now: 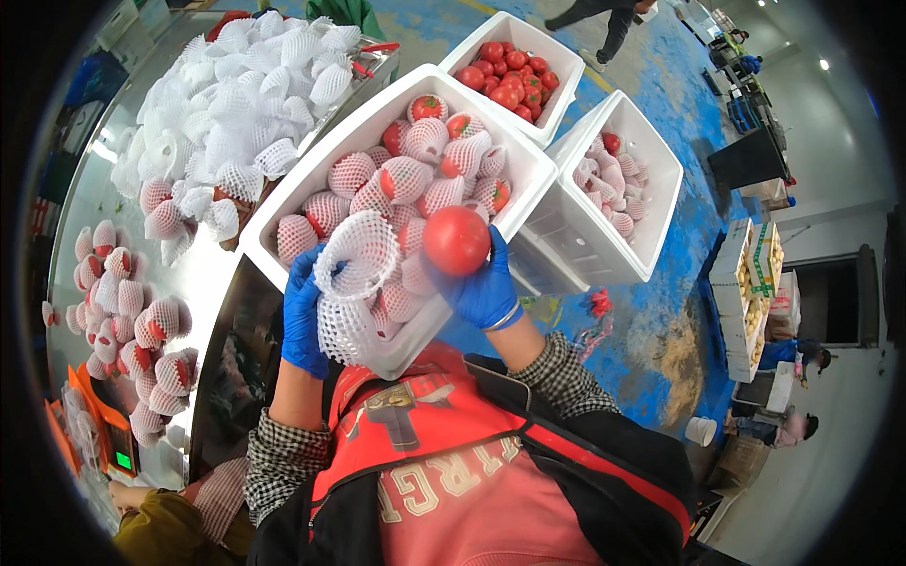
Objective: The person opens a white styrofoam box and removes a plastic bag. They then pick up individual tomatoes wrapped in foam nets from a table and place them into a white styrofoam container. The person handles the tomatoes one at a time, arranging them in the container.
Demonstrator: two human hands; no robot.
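In a blue glove, my left hand [304, 315] holds a white foam net sleeve [357, 255] with its mouth spread; a second foam net [347, 331] hangs just below it. My right hand [483, 290], also gloved in blue, grips a bare red tomato [456, 240] beside the sleeve. Both hands are over the near side of a large white foam box [520, 156], which holds many tomatoes in foam nets [403, 180]. Left of the box, a big heap of empty foam nets [241, 92] lies on the metal table.
Netted tomatoes [117, 311] and an orange scale [106, 417] are on the metal table [212, 283] at left. Beyond my box stand a foam box of bare tomatoes [513, 81] and one of netted tomatoes [616, 184]. A co-worker's arm [163, 520] is at lower left; another person [609, 28] is on the blue floor.
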